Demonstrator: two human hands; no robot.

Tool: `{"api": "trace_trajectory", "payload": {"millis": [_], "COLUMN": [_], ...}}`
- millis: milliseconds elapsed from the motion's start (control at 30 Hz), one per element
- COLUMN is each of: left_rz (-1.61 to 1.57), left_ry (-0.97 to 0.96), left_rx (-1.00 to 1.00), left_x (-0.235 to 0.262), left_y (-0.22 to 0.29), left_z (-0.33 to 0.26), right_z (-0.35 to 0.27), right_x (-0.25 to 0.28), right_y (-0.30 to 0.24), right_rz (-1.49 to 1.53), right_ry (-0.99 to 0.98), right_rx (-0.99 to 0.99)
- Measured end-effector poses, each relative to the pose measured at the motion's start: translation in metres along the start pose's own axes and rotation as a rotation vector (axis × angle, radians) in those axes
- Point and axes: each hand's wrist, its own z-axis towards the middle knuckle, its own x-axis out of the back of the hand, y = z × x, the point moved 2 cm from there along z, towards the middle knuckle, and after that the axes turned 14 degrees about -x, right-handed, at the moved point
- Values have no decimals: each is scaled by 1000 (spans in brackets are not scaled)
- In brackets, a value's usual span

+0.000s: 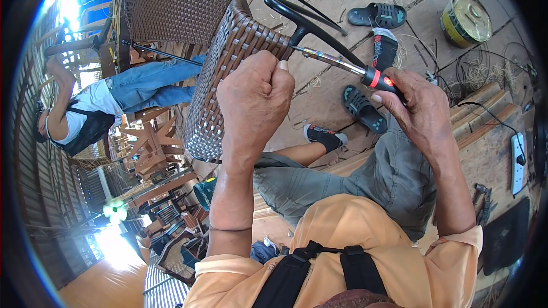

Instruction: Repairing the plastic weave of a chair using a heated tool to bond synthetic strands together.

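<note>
A chair (201, 111) woven from flat brown strips lies tilted before me, with a curved black metal frame (319, 31) along its right side. My left hand (254, 94) is closed in a fist against the edge of the weave, thumb uppermost. Whatever it grips is hidden by the fingers. In my right hand (421, 108) is a soldering iron (337, 61) with a black handle, a red band and a glowing red light. Its metal shaft points left, and the thin tip reaches the woven edge by the black frame, just beyond my left thumb.
Two dark slippers (377, 15) and a round tin (467, 18) are on the floor. At the right lie wooden planks (479, 115), a white power strip (518, 162) with a cord, and a hammer (483, 199). Another person (94, 100) in jeans is at the left.
</note>
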Motion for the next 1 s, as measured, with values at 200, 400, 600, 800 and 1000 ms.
{"api": "trace_trajectory", "payload": {"millis": [200,400,600,800,1000], "left_rz": [12,4,5,18,11], "left_ry": [-6,-17,-15,-24,-22], "left_rx": [0,23,6,9,9], "left_x": [2,2,3,3,4], "left_y": [1,2,0,1,1], "left_z": [2,2,0,1,0], "right_z": [2,-1,-3,-4,-5], "right_x": [1,-7,-8,-8,-7], "right_y": [2,5,3,3,1], "right_rz": [6,-15,-25,-54,-80], "right_ry": [-30,25,73,109,124], "right_rx": [13,69,92,117,120]}}
